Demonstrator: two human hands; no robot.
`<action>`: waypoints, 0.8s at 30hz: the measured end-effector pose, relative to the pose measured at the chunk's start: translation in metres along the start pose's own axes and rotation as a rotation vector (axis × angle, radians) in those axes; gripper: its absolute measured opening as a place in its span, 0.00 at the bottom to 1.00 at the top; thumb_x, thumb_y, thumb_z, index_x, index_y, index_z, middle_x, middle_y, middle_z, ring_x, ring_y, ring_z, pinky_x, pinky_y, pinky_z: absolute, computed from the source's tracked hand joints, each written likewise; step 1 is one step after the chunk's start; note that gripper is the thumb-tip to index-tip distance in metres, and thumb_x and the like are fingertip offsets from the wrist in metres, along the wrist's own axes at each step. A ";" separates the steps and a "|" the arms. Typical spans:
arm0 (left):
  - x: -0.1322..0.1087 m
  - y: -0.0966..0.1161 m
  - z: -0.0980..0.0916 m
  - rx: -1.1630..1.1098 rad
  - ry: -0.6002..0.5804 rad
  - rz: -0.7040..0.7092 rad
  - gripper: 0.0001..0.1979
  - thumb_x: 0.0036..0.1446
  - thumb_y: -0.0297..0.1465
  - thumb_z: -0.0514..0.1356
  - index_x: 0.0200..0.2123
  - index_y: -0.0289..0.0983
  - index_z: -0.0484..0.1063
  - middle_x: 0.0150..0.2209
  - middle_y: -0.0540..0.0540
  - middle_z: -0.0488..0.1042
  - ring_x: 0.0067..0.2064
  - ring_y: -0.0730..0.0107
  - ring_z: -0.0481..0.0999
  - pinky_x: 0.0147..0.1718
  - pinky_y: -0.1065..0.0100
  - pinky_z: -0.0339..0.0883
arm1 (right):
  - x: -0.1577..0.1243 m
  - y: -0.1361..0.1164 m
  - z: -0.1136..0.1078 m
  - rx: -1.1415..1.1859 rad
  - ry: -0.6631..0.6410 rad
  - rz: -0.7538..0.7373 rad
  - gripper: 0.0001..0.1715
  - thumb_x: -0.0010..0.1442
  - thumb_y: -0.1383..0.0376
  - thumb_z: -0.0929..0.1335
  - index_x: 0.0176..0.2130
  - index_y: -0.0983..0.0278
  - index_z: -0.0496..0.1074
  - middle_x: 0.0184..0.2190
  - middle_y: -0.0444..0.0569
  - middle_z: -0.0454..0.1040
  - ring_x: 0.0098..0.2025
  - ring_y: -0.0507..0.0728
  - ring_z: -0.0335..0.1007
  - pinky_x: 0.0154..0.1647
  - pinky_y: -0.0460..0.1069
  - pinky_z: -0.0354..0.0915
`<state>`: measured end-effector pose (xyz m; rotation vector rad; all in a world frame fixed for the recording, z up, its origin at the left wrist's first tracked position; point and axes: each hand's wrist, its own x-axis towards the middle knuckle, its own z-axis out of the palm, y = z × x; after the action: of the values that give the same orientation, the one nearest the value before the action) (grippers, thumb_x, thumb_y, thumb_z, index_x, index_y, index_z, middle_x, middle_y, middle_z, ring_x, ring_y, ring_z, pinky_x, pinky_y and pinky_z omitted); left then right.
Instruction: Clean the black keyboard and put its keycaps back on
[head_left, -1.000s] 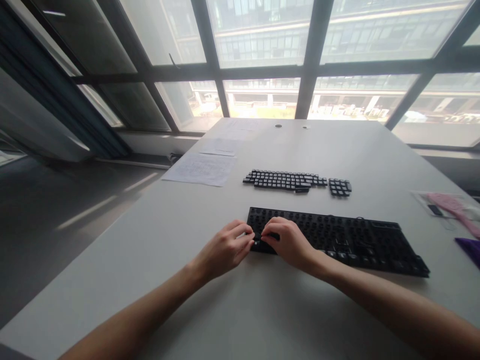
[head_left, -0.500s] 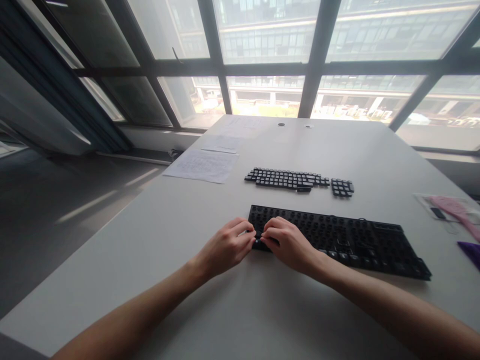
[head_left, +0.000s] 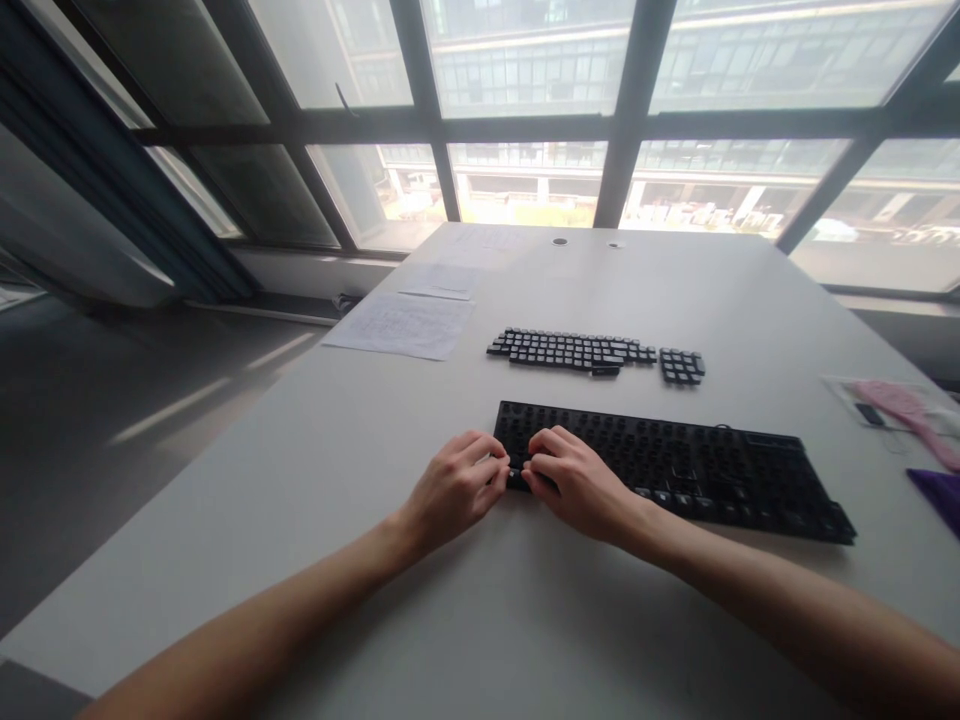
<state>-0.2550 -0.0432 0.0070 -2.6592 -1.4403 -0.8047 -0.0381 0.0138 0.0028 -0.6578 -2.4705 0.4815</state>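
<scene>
A black keyboard (head_left: 720, 470) lies on the white table, its key field mostly bare of caps, with some caps along the front row. At its left front corner a small dark keycap (head_left: 513, 474) shows between my fingertips. My left hand (head_left: 466, 478) is closed, thumb and fingers pinched at the keycap's left side. From the right, my right hand (head_left: 574, 480) meets it with curled, pinched fingers over the keyboard. The fingers partly hide the cap. Beyond the keyboard, loose keycaps (head_left: 570, 349) lie in keyboard order, with a separate number-pad block (head_left: 681, 366) to their right.
Printed paper sheets (head_left: 405, 325) lie along the table's left side. At the right edge are a pink item (head_left: 904, 403) on a clear bag and a purple item (head_left: 937, 497). Windows (head_left: 525, 180) stand behind the table (head_left: 360, 420).
The whole view has shifted slightly, with the table and keyboard a little higher in the picture. Both hands stay at the same keyboard corner, their fingers nearly unchanged.
</scene>
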 end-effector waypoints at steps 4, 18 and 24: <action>-0.001 0.001 0.001 0.020 -0.002 -0.019 0.09 0.66 0.27 0.56 0.34 0.37 0.75 0.39 0.43 0.76 0.43 0.62 0.73 0.46 0.59 0.69 | 0.000 -0.001 -0.002 -0.015 -0.014 -0.012 0.13 0.68 0.67 0.66 0.31 0.63 0.74 0.40 0.53 0.73 0.42 0.58 0.67 0.47 0.54 0.68; -0.006 0.003 0.001 0.063 0.033 0.002 0.10 0.65 0.27 0.58 0.48 0.38 0.75 0.43 0.42 0.78 0.47 0.59 0.74 0.47 0.57 0.67 | 0.001 0.002 -0.009 0.101 0.063 0.047 0.13 0.69 0.72 0.62 0.37 0.63 0.73 0.37 0.52 0.76 0.40 0.57 0.70 0.44 0.51 0.66; -0.001 0.005 0.002 0.007 0.024 -0.041 0.07 0.65 0.27 0.58 0.42 0.38 0.77 0.39 0.44 0.78 0.45 0.60 0.74 0.45 0.58 0.66 | 0.007 0.011 -0.024 0.061 0.161 0.154 0.11 0.66 0.72 0.63 0.36 0.63 0.73 0.35 0.50 0.76 0.39 0.57 0.71 0.44 0.51 0.65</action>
<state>-0.2504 -0.0463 0.0057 -2.6135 -1.4943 -0.8302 -0.0257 0.0308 0.0195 -0.8329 -2.2564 0.5383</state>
